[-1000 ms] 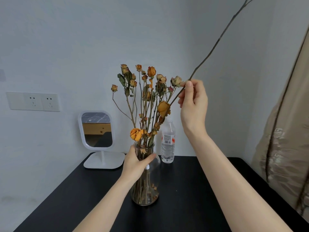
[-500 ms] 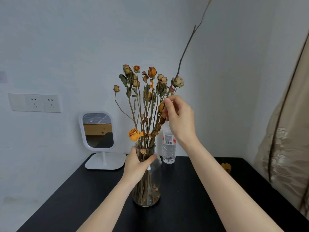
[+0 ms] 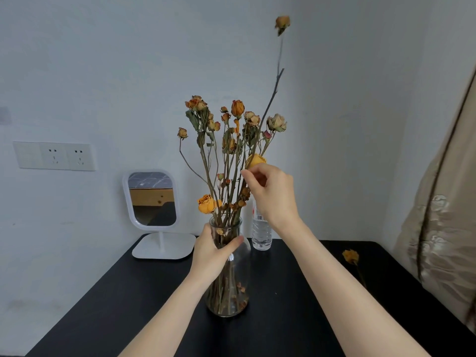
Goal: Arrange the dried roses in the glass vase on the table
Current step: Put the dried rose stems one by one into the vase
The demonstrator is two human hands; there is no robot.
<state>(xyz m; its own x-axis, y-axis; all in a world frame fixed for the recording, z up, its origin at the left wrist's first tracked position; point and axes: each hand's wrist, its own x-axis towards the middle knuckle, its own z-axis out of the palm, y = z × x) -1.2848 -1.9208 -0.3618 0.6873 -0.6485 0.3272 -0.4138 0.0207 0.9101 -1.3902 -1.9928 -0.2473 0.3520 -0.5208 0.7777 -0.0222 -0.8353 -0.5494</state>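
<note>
1. Your left hand (image 3: 212, 256) grips the glass vase (image 3: 238, 282) just below its rim: the thumb is curled across the front of the glass and the fingers are wrapped behind it. The vase stands upright on the black table (image 3: 283, 325), near the table's middle.
2. Your right hand (image 3: 274, 194) sits at 1 o'clock above the vase rim. Its thumb and forefinger pinch 1 long stem (image 3: 269, 106); the other fingers are loosely curled. This stem rises toward 1 o'clock, well above the bunch, and ends in 1 orange bud (image 3: 282, 22). Its lower end runs down among the other stems; you cannot tell whether it reaches the vase mouth.
3. The dried roses (image 3: 233, 140) stand in the vase, stems down to its base, heads fanned from 11 to 1 o'clock. 1 orange head (image 3: 206, 204) hangs low at 10 o'clock of the rim.
4. 1 loose rose (image 3: 350, 256) lies on the table at 3 o'clock of the vase, well apart.
5. A water bottle (image 3: 261, 235) stands just behind the vase at 1 o'clock. A white mirror (image 3: 152, 199) stands at 10 o'clock.
</note>
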